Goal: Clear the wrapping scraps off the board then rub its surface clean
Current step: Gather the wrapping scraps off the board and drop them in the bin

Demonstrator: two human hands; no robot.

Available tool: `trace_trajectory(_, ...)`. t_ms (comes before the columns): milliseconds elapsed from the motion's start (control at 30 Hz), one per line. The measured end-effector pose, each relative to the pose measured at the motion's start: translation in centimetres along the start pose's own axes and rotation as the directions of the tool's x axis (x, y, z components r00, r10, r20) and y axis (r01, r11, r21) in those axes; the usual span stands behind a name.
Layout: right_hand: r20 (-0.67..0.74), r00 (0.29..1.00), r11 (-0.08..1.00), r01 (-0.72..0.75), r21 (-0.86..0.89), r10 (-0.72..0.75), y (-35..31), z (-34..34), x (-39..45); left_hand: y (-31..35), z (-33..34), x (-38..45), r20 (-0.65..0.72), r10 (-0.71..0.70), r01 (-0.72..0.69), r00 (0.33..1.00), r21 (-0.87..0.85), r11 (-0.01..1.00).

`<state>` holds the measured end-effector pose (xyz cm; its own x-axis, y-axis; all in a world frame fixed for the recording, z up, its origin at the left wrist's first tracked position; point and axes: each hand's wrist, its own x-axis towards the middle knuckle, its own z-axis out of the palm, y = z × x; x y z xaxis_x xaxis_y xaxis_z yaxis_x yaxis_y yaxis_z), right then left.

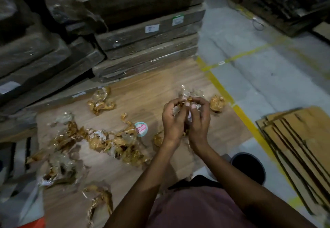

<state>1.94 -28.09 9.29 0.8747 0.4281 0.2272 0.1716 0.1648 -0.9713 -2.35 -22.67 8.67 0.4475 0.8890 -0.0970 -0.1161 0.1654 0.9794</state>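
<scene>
A light wooden board (153, 88) lies flat in front of me. Crumpled brown tape and clear plastic wrapping scraps (110, 142) are strewn over its left and middle. My left hand (174, 120) and my right hand (199, 120) are held together above the board's right part, both closed on one wad of clear and brown wrapping (187, 94). A balled brown scrap (217, 103) sits by the board's right edge. Another clump (100, 101) lies further back. A round white and teal sticker (141, 129) rests on the board left of my hands.
Stacks of wrapped flat cartons (148, 36) rise behind the board and at the left. Flattened cardboard sheets (300, 149) lie on the grey floor at the right, past a yellow floor line (221, 88). A dark round container (249, 167) stands by my right forearm.
</scene>
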Motion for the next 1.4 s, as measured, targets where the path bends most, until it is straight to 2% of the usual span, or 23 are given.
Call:
trace_trajectory(133, -0.030, 0.999, 0.999, -0.020, 0.025, 0.021, -0.8, -4.9, -1.5, -0.4, 3.1, -4.2, 0.023, 0.140, -0.141, 0.990, 0.083, 0.987)
trace_trajectory(367, -0.189, 0.980, 0.998, -0.053, 0.043, 0.060, -1.0, -12.9, -1.0, -1.5, 10.5, -8.4, 0.131, 0.225, -0.240, 0.966, 0.110, 0.965)
trace_trajectory(533, -0.298, 0.944, 0.990, -0.142, 0.017, 0.140, 0.6, -21.8, 0.2, -5.5, 18.4, -11.6, 0.222, 0.118, -0.158, 0.968, 0.170, 0.973)
trace_trajectory(733, -0.445, 0.863, 0.959, -0.282, -0.038, 0.237, 4.7, -35.0, 0.6, -13.6, 28.5, -16.7, 0.297, -0.171, 0.096, 0.939, 0.250, 0.963)
trace_trajectory(867, -0.526, 0.764, 0.888, -0.458, -0.036, 0.373, 9.0, -42.2, 0.1, -19.1, 34.2, -19.2, 0.301, -0.392, 0.303, 0.869, 0.303, 0.904)
trace_trajectory(967, -0.533, 0.725, 0.837, -0.544, -0.056, 0.436, 13.2, -46.0, 0.0, -23.8, 36.8, -20.3, 0.225, -0.587, 0.504, 0.778, 0.334, 0.796)
trace_trajectory(1033, -0.515, 0.722, 0.819, -0.570, -0.063, 0.462, 16.9, -48.3, 0.2, -27.9, 38.3, -20.2, 0.171, -0.700, 0.621, 0.694, 0.350, 0.701)
trace_trajectory(1100, -0.532, 0.674, 0.776, -0.629, -0.050, 0.512, 21.3, -50.5, 0.5, -32.1, 39.7, -19.8, 0.166, -0.796, 0.712, 0.582, 0.369, 0.597)
trace_trajectory(1167, -0.579, 0.602, 0.735, -0.678, -0.007, 0.550, 25.9, -52.3, 0.5, -36.4, 40.9, -19.0, 0.177, -0.848, 0.771, 0.500, 0.355, 0.529)
trace_trajectory(1233, -0.603, 0.545, 0.703, -0.710, 0.036, 0.582, 30.3, -53.6, 0.0, -40.8, 41.6, -18.2, 0.126, -0.881, 0.809, 0.456, 0.353, 0.469)
trace_trajectory(1300, -0.610, 0.510, 0.682, -0.729, 0.069, 0.606, 34.6, -54.8, -0.4, -45.1, 41.9, -17.6, 0.077, -0.897, 0.822, 0.436, 0.370, 0.432)
trace_trajectory(1400, -0.623, 0.382, 0.613, -0.764, 0.204, 0.683, 41.6, -56.6, -1.0, -51.8, 42.1, -16.4, 0.075, -0.905, 0.811, 0.418, 0.418, 0.410)
